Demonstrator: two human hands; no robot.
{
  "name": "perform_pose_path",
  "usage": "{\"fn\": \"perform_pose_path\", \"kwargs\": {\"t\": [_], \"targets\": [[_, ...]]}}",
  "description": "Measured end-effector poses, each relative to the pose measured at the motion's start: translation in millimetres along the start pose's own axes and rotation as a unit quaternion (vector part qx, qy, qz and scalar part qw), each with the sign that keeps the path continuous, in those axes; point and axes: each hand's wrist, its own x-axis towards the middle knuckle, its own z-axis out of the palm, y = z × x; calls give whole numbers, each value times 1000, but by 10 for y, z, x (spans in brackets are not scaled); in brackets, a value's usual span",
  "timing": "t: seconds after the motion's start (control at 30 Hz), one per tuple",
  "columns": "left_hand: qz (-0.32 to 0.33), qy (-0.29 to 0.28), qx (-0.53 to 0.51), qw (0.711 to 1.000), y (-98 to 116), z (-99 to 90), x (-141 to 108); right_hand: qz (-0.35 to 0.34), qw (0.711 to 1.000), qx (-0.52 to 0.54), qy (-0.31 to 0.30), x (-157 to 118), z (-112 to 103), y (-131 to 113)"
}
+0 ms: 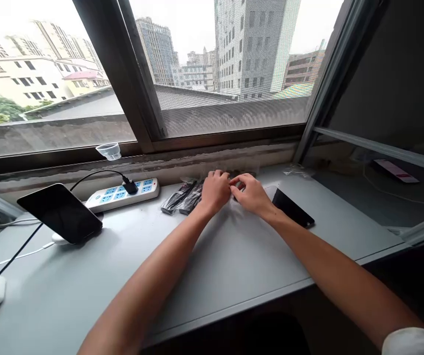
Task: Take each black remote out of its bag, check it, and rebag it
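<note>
Both my arms reach over the grey desk toward the window sill. My left hand (216, 191) is closed, fingers curled away from me and pressed down beside some dark items in clear plastic bags (177, 198). What lies under its fingertips is hidden. Close at its right, my right hand (249, 195) is closed in a pinch, thumb and forefinger meeting near the left hand's fingers. I cannot make out what it holds. Clear plastic and something dark show partly behind the hands. A flat black rectangular thing (292, 208) lies just right of my right hand.
A white power strip (123, 195) with a black plug (129, 186) stands left of the bags. Further left, a dark-screened tablet or phone (62, 213) leans on a stand, with cables around it. A clear plastic cup (109, 151) sits by the window. Metal frame bars (367, 140) border the right side.
</note>
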Motion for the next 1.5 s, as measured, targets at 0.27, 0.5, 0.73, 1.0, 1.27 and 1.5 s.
{"fn": "perform_pose_path", "kwargs": {"t": [0.27, 0.5, 0.73, 1.0, 1.27, 1.5], "targets": [[-116, -74, 154, 978, -169, -389, -657, -9, 999, 2, -36, -68, 49, -63], [-137, 0, 108, 985, -319, -616, -740, 39, 996, 60, -46, -59, 50, -68], [2, 303, -225, 926, -789, -1053, -871, 271, 886, 316, -205, -41, 57, -95], [4, 383, -376, 844, -584, -1036, -1036, 297, 702, 558, -327, -197, 179, -249], [18, 463, -256, 848, -636, -1267, -1027, 266, 746, 514, -329, -152, 141, -166], [221, 129, 116, 960, -607, -1309, -1167, 208, 804, 456, -321, -125, 117, -97]]}}
